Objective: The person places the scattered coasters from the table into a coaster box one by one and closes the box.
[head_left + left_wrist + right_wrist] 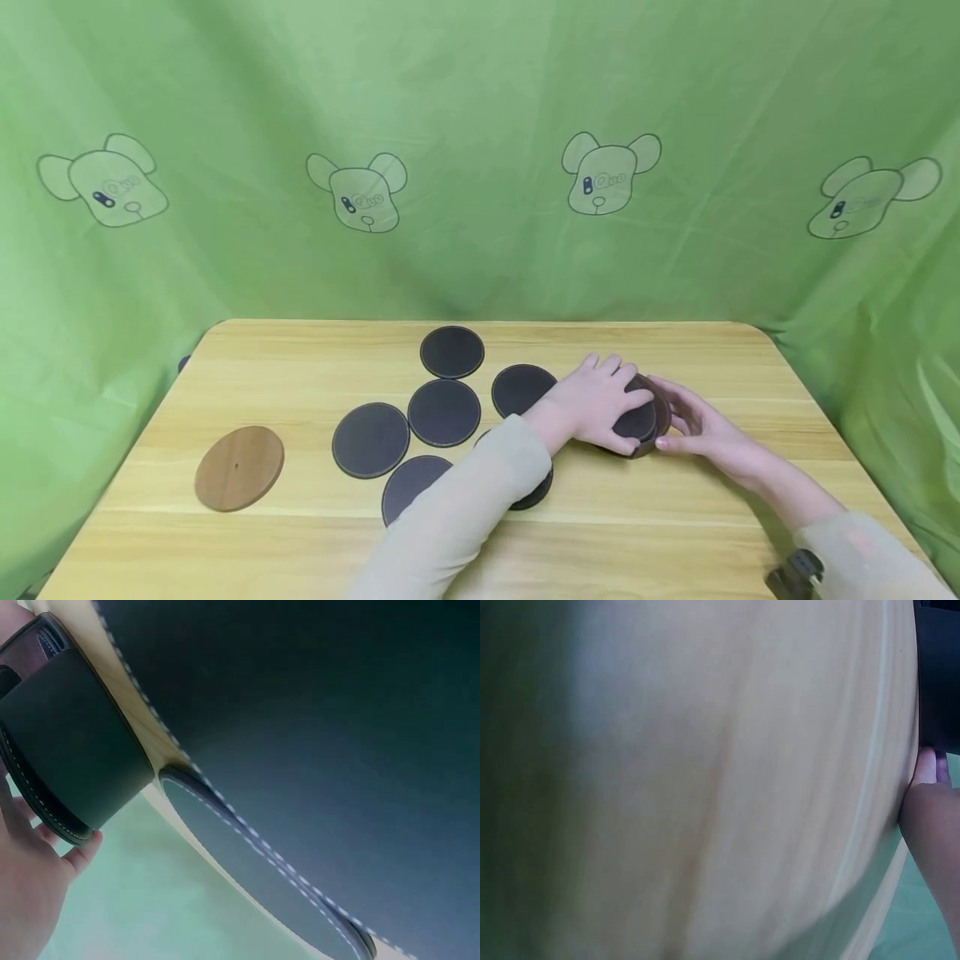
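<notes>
My left hand (600,404) reaches across to the right and grips a round black coaster (636,419) at its edges, over the mouth of a dark round leather-like holder (662,410). Fingers of my right hand (701,433) curl round the holder's right side. In the left wrist view, the left hand (34,881) touches the stitched rim at one end of the dark holder (79,739). How deep the coaster sits is hidden. At the right wrist view's edge, part of the right hand (934,802) meets the dark holder wall (941,679).
Several stitched black coasters lie flat on the wooden table (637,533), among them one at the back (452,352) and one at the left (371,440). My left forearm covers parts of two. A brown wooden disc (240,468) lies farther left. Green cloth (480,267) hangs behind.
</notes>
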The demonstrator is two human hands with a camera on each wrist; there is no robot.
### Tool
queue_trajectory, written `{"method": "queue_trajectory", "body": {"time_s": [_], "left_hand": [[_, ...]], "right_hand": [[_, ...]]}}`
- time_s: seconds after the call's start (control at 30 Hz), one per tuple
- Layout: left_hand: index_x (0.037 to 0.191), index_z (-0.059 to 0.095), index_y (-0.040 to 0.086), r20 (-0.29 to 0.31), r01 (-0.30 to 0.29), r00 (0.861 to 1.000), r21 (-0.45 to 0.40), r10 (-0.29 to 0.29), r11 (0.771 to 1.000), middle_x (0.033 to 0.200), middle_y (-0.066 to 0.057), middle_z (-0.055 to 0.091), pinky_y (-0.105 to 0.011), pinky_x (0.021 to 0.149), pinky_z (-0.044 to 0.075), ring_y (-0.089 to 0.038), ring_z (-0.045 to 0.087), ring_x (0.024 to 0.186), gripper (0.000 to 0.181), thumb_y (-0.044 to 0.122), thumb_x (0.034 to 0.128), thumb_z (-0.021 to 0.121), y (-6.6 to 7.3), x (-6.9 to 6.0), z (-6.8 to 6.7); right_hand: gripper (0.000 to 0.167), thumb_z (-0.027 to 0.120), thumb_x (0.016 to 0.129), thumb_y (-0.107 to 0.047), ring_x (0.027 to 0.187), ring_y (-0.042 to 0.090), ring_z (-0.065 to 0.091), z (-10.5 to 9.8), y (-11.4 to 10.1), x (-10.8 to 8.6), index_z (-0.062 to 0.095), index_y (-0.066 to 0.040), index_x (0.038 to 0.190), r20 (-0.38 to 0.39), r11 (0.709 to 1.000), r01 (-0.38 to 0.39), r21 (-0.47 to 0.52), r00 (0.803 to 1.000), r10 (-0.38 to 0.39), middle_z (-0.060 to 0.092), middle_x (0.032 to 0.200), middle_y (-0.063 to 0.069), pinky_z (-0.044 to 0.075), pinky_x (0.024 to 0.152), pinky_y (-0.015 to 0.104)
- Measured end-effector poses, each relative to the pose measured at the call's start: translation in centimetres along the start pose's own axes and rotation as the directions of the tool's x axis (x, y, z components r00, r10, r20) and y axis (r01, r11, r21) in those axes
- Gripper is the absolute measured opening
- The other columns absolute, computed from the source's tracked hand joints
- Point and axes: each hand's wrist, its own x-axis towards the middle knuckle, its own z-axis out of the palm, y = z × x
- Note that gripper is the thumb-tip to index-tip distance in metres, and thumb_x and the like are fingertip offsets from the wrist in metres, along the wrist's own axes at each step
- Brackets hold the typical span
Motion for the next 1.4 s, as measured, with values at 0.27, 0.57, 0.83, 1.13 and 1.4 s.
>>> {"method": "queue_trajectory", "body": {"time_s": [0.27,0.57,0.83,1.13,1.4], "left_hand": [[0.153,0.048,0.037,-0.002,-0.067,0.998,0.033,0.067,0.997,0.158,0.006,0.047,-0.040,0.124,0.034,-0.014,0.040,0.148,0.072,0.081,0.0949,0.047,-0.1,-0.1,0.0],[0.156,0.046,0.036,0.024,-0.123,0.992,0.066,0.121,0.990,0.162,0.004,0.045,-0.035,0.127,0.030,-0.015,0.037,0.154,0.077,0.084,0.0950,0.046,0.3,-0.2,-0.1],[0.153,0.048,0.036,0.022,-0.130,0.991,0.069,0.129,0.989,0.159,0.005,0.047,-0.035,0.125,0.032,-0.015,0.039,0.152,0.067,0.077,0.0997,0.045,0.2,-0.4,-0.6],[0.152,0.049,0.034,0.016,-0.124,0.992,0.092,0.123,0.988,0.158,0.006,0.048,-0.035,0.122,0.036,-0.015,0.043,0.148,0.063,0.072,0.1025,0.045,-1.0,-1.6,-0.5],[0.153,0.049,0.032,0.010,-0.128,0.992,0.095,0.128,0.987,0.160,0.003,0.047,-0.036,0.122,0.036,-0.017,0.043,0.147,0.064,0.071,0.1033,0.045,-2.4,-3.0,-1.3]], "right_hand": [[0.088,0.066,0.096,0.008,0.133,-0.016,0.049,0.2,-0.4,-0.1,0.016,0.000,0.168,-0.013,1.000,-0.029,-0.002,0.999,0.029,0.041,0.153,-0.028,0.038,0.107,0.005],[0.088,0.065,0.098,0.007,0.131,-0.017,0.050,0.4,-0.5,-0.1,0.013,0.000,0.168,-0.004,0.999,-0.037,0.002,0.999,0.037,0.040,0.152,-0.030,0.041,0.105,0.007],[0.088,0.065,0.097,0.008,0.131,-0.017,0.049,0.3,-0.4,-0.1,0.013,0.002,0.168,-0.006,1.000,-0.027,0.000,1.000,0.027,0.039,0.151,-0.031,0.040,0.106,0.006],[0.088,0.066,0.096,0.007,0.133,-0.014,0.051,0.3,-0.4,-0.1,0.015,0.002,0.168,-0.016,1.000,-0.031,-0.003,0.999,0.031,0.039,0.155,-0.026,0.039,0.106,0.006],[0.088,0.066,0.096,0.007,0.133,-0.012,0.052,0.2,-0.5,-0.1,0.016,0.001,0.168,-0.020,0.999,-0.032,-0.007,0.999,0.032,0.041,0.154,-0.027,0.039,0.106,0.006]]}}
